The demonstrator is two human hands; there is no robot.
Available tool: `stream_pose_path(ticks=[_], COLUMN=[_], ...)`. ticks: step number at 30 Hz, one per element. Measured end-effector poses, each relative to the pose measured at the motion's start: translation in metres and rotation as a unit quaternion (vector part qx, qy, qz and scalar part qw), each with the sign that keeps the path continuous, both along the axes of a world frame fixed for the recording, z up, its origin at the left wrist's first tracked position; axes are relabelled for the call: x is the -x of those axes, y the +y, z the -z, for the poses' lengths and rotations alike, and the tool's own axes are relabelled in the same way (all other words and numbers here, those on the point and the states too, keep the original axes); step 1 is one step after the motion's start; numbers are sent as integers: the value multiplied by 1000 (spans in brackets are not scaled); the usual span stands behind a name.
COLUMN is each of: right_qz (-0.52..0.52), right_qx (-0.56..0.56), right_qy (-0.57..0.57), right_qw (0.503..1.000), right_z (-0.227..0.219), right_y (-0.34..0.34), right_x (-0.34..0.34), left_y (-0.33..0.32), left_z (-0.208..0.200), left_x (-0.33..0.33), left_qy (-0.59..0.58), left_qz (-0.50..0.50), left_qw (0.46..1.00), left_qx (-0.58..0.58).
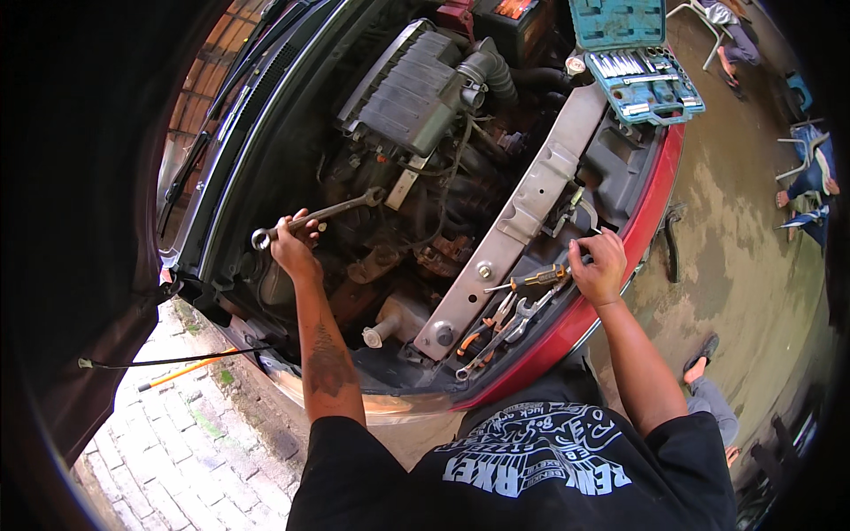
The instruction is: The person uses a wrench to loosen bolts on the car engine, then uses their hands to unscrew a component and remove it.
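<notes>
My left hand (296,245) is closed around a long combination wrench (335,209), held slantwise over the engine bay. The wrench's ring end shows beside my fist, and its open end points toward the engine's middle. At the car's front edge, my right hand (602,268) has its fingers curled in; what they hold, if anything, is hidden. Right beside it, a screwdriver (542,276) with a yellow and black handle lies on the front ledge. Below the screwdriver are orange-handled pliers (481,334) and a combination wrench (516,324).
A black ribbed air filter housing (403,88) sits atop the engine. The metal crossbar (531,208) runs along the front. An open blue socket set case (642,84) rests at the far right corner. The raised hood (80,265) stands at left. People sit at the right.
</notes>
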State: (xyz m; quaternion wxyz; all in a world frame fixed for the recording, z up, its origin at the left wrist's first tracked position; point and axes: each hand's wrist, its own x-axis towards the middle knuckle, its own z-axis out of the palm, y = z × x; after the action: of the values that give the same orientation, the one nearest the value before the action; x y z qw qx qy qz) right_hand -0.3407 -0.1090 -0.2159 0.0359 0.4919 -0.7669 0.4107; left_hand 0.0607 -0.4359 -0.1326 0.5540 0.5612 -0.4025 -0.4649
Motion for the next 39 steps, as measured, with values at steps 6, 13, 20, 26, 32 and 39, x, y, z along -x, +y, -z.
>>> stream_pose_path(ticks=[6, 13, 20, 26, 32, 39], right_qz=[-8, 1, 3, 4, 1, 4], right_qx=[7, 14, 10, 13, 15, 7], right_qy=[-13, -10, -15, -17, -16, -12], right_qw=[1000, 1000, 1000, 1000, 1000, 1000], right_z=[-3, -2, 1, 0, 0, -2], right_y=[-4, 0, 1, 1, 1, 0], right_x=[-7, -1, -1, -1, -1, -2], left_y=[-21, -16, -37, -43, -29, -29], left_z=[-35, -73, -76, -61, -45, -38], left_x=[-5, 34, 54, 33, 16, 4], left_qy=[-76, -198, -210, -197, -109, -64], left_qz=[54, 225, 299, 299, 274, 264], left_qw=[990, 954, 929, 933, 954, 961], left_qx=[-105, -6, 58, 45, 54, 49])
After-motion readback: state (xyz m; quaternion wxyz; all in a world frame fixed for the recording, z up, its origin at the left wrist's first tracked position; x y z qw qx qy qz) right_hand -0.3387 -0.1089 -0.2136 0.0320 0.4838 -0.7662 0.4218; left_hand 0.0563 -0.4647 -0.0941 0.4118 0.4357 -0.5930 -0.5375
